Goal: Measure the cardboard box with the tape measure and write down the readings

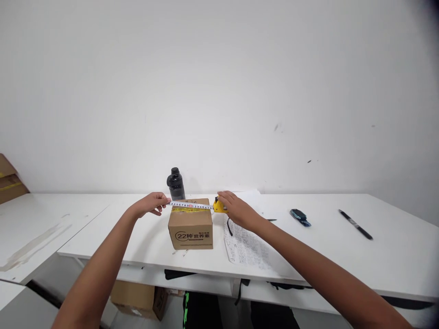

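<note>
A small cardboard box (190, 226) with dark printing on its front stands on the white table. Across its top stretches the white blade of a yellow tape measure (219, 205). My left hand (152, 203) pinches the blade's free end, just beyond the box's left edge. On the other side, my right hand (236, 209) is wrapped round the yellow case, close to the box's right edge. A black strap hangs below the case. Yellow tape runs over the box top under the blade.
Behind the box stands a dark bottle (176, 183). Written sheets of paper (247, 246) lie under my right arm. Farther right are a small blue-black object (300, 217) and a black pen (356, 224). Another carton (135, 297) sits beneath the table (113, 233).
</note>
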The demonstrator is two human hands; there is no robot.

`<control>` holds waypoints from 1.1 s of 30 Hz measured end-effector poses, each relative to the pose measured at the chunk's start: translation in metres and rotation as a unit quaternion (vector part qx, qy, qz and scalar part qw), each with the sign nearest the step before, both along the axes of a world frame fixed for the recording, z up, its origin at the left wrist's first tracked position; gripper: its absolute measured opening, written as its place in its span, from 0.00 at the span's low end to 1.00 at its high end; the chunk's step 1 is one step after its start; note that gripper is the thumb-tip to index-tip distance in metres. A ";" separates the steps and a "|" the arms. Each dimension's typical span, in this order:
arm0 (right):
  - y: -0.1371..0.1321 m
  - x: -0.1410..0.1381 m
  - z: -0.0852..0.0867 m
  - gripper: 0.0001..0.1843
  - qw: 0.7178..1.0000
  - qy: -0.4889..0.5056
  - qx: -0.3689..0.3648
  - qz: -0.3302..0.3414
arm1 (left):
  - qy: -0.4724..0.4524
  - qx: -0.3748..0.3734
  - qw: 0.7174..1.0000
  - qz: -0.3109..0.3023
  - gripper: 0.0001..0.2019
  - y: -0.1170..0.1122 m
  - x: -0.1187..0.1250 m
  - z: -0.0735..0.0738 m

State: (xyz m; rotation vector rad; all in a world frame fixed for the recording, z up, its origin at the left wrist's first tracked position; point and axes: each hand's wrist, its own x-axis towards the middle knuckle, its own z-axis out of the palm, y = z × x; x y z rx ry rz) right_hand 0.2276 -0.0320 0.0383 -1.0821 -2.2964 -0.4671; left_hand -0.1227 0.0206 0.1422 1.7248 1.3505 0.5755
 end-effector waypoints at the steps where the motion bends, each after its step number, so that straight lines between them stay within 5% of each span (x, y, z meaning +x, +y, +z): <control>1: 0.002 -0.001 -0.002 0.39 1.000 -0.008 0.008 0.002 | 0.007 0.004 1.000 0.003 0.21 0.001 -0.003 -0.004; 12: 0.010 -0.003 -0.005 0.41 0.997 -0.054 0.056 0.003 | 0.040 -0.004 0.999 -0.007 0.24 -0.007 0.012 -0.035; 19: 0.007 -0.009 0.002 0.40 0.996 -0.073 0.058 -0.008 | 0.181 0.131 0.974 0.034 0.25 -0.012 0.023 -0.050; 27: 0.005 -0.010 0.008 0.40 0.995 -0.093 0.036 -0.016 | 0.063 -0.004 0.998 0.028 0.30 -0.013 0.018 -0.067; 33: 0.003 -0.013 0.023 0.38 0.987 -0.153 0.044 -0.030 | 0.059 0.019 0.998 0.006 0.28 -0.010 0.016 -0.067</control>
